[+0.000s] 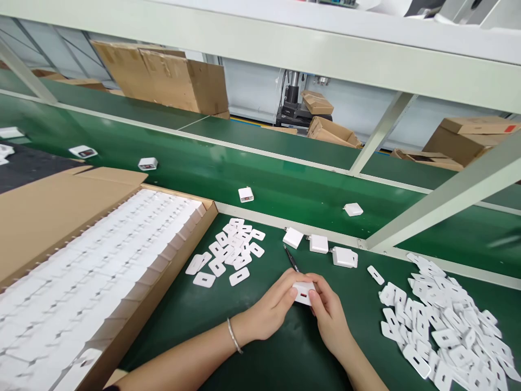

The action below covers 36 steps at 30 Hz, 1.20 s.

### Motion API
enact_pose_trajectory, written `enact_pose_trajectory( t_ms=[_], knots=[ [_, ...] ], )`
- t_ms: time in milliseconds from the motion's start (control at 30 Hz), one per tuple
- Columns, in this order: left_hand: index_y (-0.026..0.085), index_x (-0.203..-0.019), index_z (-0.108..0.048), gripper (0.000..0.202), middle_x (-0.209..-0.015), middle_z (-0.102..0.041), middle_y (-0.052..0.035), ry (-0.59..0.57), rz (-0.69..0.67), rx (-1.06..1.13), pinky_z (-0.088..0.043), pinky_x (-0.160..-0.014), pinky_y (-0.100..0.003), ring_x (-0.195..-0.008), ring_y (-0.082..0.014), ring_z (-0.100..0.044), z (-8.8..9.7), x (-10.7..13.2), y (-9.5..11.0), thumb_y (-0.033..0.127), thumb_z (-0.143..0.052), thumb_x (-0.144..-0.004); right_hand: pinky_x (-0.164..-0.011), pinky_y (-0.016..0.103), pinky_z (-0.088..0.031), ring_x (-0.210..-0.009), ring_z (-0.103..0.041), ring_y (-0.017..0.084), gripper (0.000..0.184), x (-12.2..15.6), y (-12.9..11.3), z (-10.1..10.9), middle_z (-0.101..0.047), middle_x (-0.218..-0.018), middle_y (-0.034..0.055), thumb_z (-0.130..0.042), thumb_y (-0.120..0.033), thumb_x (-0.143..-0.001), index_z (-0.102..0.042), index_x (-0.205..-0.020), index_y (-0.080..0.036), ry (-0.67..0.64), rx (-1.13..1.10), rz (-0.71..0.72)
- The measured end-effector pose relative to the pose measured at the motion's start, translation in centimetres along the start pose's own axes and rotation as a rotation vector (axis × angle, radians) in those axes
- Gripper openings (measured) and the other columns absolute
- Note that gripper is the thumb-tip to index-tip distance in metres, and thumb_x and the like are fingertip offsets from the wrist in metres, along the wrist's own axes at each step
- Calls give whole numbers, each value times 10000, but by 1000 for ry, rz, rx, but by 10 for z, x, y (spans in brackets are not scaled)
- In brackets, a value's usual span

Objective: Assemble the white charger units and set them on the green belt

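Note:
A white charger (pixel 303 294) with a reddish USB port faces me, gripped from both sides. My left hand (pixel 277 304) has its thumb and fingers closed on its left end, and my right hand (pixel 325 304) pinches its right end. Just beyond my fingers lies a black pen-like tool (pixel 291 257), its near end partly hidden by the left hand. Three white chargers sit in a row behind: a left one (pixel 293 237), a middle one (pixel 318 244) and a right one (pixel 344 257).
Flat white cover plates with slots form a pile (pixel 232 247) at left and a larger pile (pixel 451 326) at right. A cardboard box (pixel 185 260) with white dividers stands at far left. Several chargers lie on the green belt (pixel 195 168) behind a metal rail; a slanting post (pixel 439 195) rises at right.

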<state>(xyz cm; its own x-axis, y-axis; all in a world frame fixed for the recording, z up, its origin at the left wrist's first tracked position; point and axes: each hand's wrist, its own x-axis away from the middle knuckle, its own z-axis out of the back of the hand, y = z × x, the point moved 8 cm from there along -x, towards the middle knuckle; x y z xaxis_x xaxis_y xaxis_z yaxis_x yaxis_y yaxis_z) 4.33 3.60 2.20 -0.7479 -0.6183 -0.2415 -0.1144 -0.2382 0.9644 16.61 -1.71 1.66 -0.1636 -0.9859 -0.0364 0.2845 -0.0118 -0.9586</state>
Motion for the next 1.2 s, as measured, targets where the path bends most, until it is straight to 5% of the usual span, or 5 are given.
enact_pose_trajectory(
  t_ms=[333,500,700,933,1200],
  knots=[
    [220,-1254,-650,411,-1201,-649,-101,12,54,52,-487,-1011,-392,-1117,-244,-627,1,-4,-3,494,-385,-1101,-605,267,-447,-680,-558,155,354,1,8,-8,-665,-846,13,-591,-541,-996,-627,-1162,-230,-50,-44,-53],
    [228,-1328,-615,474,-1207,-601,-102,-21,16,58,-463,-1059,-417,-1126,-238,-580,0,-1,-2,494,-283,-1118,-542,261,-371,-597,-455,133,362,1,6,-5,-642,-792,-4,-611,-519,-977,-591,-1188,-225,-11,8,-4],
    [242,-1385,-582,493,-1146,-547,-100,-47,-117,-35,-499,-953,-397,-1043,-233,-553,1,4,9,503,-263,-1114,-617,299,-450,-693,-538,174,380,4,-5,-3,-653,-917,38,-569,-516,-993,-578,-1257,-243,-32,9,126],
    [241,-1231,-720,430,-1053,-613,-95,25,-125,-50,-506,-866,-359,-969,-227,-560,4,1,11,464,-375,-1105,-687,307,-496,-805,-632,213,335,5,1,-7,-629,-886,27,-487,-504,-1048,-604,-1242,-256,-74,-64,94],
    [238,-1357,-641,571,-1188,-605,-113,-28,-30,26,-488,-1017,-445,-1071,-252,-583,5,1,1,521,-210,-1111,-626,282,-490,-699,-596,175,366,0,3,-5,-619,-829,4,-462,-547,-1052,-630,-1184,-250,-1,-44,44]
  ],
)
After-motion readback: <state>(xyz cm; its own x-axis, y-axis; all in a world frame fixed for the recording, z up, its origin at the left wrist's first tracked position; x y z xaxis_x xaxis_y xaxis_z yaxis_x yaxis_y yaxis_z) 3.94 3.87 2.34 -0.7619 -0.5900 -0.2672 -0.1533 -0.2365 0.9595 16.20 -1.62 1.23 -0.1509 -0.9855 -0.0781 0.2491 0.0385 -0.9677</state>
